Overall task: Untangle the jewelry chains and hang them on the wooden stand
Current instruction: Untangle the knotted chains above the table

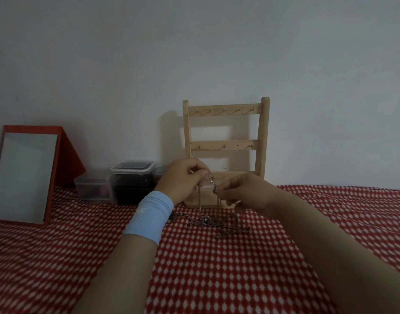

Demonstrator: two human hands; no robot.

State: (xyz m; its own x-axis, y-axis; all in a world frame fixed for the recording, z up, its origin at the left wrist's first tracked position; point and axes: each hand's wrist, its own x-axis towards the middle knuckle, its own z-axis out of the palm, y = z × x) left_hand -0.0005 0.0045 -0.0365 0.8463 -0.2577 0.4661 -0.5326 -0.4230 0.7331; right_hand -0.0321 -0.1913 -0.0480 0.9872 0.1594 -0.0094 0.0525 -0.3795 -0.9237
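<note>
Hands, two, both raised just in front of the stand's base, almost touching.

Left hand: fingers curled, pinching the upper end of a thin held chain between thumb and fingertips. Pale blue wristband, one, on the wrist.

Right hand: fingers curled, pinching the same chain slightly lower, just beside the left. Strands hanging from both grips down to the heap.

Tangled chains: one heap, number of separate chains impossible to tell. Lying on the red-and-white cloth directly below the hands, near the middle of the surface's far edge.

Wooden stand: one, upright at the far edge against the wall. Three hooked rails, the lowest partly hidden behind the hands.

Clear plastic boxes: two, side by side at the far edge, left of the stand.

Red-framed mirror: one, leaning at the far left corner.

Open room: unbroken cloth from the stand to the right edge, and along the near edge under both forearms.
</note>
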